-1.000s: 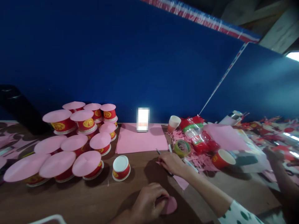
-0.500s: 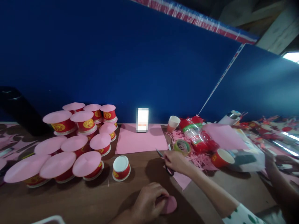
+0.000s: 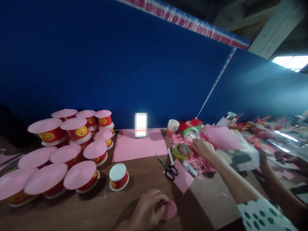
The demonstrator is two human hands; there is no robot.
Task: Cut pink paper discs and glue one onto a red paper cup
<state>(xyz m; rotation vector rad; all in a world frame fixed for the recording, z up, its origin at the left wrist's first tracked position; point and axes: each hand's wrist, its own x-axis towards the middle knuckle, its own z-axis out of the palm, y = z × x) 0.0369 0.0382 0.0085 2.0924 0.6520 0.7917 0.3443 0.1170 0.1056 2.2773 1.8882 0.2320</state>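
My left hand [image 3: 149,207] is closed low in the middle of the view, its thumb and fingers pinching a small round piece of pink paper [image 3: 171,210]. At the red and green printed plastic bag [image 3: 189,128], my right hand [image 3: 203,148] lies over the lower part; its fingertips are partly hidden, so its grip is unclear. Black-handled scissors [image 3: 169,170] rest on the table beside a small pink paper sheet [image 3: 183,183]. An upturned red paper cup [image 3: 119,176] with a white base stands ahead of my left hand.
Several red cups topped with pink paper cones [image 3: 80,175] crowd the left. A stack of pink sheets [image 3: 141,149] lies in front of the blue wall, a bright phone-like rectangle [image 3: 141,125] above it. Tape roll [image 3: 181,151], white cup [image 3: 173,127] and another person's hand [image 3: 262,155] are right.
My right hand has let go of the scissors, which now lie on the table, and has moved right to the plastic bag. The left hand still holds the pink paper circle. The view shifted slightly right.
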